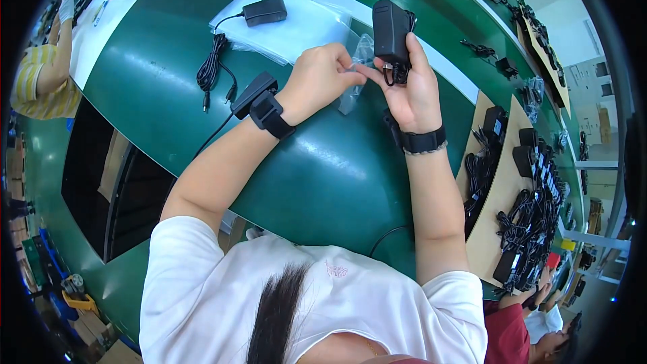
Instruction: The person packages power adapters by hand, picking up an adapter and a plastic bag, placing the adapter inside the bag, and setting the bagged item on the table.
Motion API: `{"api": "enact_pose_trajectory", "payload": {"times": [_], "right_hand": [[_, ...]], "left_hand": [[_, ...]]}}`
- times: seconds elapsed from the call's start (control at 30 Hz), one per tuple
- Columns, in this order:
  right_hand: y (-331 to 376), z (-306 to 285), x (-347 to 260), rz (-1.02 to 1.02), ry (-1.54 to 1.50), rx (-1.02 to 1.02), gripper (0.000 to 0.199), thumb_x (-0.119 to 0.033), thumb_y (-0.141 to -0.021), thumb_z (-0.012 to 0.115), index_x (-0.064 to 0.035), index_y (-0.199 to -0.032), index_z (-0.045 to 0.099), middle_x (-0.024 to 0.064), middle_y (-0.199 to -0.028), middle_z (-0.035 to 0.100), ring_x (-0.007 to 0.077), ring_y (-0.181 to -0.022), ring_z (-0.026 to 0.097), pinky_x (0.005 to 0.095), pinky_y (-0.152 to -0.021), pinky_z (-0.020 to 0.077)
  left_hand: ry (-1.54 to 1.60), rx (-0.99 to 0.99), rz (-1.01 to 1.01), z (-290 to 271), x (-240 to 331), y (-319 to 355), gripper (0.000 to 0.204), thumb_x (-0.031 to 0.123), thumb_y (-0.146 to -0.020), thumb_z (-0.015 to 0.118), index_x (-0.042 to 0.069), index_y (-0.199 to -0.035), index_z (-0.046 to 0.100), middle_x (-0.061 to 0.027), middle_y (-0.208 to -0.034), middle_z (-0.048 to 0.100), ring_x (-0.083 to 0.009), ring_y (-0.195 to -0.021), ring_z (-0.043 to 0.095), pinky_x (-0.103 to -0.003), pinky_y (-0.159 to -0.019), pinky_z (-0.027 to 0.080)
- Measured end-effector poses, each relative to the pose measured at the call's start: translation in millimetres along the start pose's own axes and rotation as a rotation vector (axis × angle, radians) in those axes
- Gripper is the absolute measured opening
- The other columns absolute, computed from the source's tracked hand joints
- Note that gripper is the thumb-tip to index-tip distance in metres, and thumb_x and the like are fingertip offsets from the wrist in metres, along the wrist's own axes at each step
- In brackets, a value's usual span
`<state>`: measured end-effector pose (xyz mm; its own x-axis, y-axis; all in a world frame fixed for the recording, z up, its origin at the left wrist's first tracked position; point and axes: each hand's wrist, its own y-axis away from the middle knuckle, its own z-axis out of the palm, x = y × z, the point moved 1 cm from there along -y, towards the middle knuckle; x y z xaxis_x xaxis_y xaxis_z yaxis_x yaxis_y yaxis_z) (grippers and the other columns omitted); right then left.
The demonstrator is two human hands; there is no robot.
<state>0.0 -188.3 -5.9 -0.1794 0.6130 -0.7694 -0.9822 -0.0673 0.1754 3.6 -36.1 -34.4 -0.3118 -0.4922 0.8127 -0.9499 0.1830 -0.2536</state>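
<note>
My right hand (pixel 418 87) is raised and closed round a black power adapter (pixel 391 30), its cable bundled behind it. A clear plastic bag (pixel 350 98) hangs between my hands. The fingers of my left hand (pixel 318 75) are pinched at its upper part, and the right index finger reaches to the same spot. A second power adapter (pixel 265 11) lies on a stack of clear plastic bags (pixel 306 27) beyond my left hand, its coiled cable (pixel 212 71) on the green table. Beside my left wrist is another black block (pixel 253 93) with a cable, partly hidden.
On the right, cardboard sheets (pixel 495 189) carry many black adapters with bundled cables (pixel 532 202). More adapters (pixel 507 66) lie past the pale strip. A black panel (pixel 111 182) is at the left. Co-workers sit at the left (pixel 50 81), far right and lower right (pixel 509 330).
</note>
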Motion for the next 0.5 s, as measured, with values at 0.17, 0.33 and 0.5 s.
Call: {"api": "enact_pose_trajectory", "payload": {"times": [0.17, 0.33, 0.5], "right_hand": [[-13, -13, 2, -0.174, 0.198, 0.083, 0.026, -0.026, -0.091, 0.048, -0.0023, -0.102, 0.053, 0.0057, -0.081, 0.059, 0.0142, -0.072, 0.057, 0.0371, -0.071, 0.0524], [-11, -14, 2, -0.472, 0.787, -0.061, 0.032, -0.024, -0.088, 0.054, 0.0026, -0.107, 0.053, 0.0052, -0.091, 0.059, 0.0083, -0.078, 0.054, 0.0222, -0.069, 0.0452], [8, 11, 7, -0.969, 1.334, -0.184, 0.044, -0.020, -0.080, 0.064, 0.0042, -0.114, 0.048, 0.0156, -0.097, 0.059, 0.0245, -0.082, 0.059, 0.0325, -0.074, 0.0459]], "left_hand": [[0.036, 0.043, -0.028, -12, 1, -4, 0.028, 0.022, -0.067, 0.073, -0.001, -0.075, 0.059, -0.0142, -0.066, 0.060, -0.0258, -0.060, 0.060, -0.032, -0.058, 0.047], [0.284, 0.051, -0.166, -30, 0, -12, 0.026, 0.017, -0.072, 0.069, -0.001, -0.087, 0.057, -0.0068, -0.059, 0.058, -0.0140, -0.055, 0.056, -0.027, -0.051, 0.044], [0.839, 0.087, -0.376, -48, -7, -18, 0.018, 0.012, -0.078, 0.063, -0.003, -0.086, 0.057, -0.0031, -0.063, 0.056, -0.0052, -0.052, 0.050, -0.017, -0.042, 0.036]]}}
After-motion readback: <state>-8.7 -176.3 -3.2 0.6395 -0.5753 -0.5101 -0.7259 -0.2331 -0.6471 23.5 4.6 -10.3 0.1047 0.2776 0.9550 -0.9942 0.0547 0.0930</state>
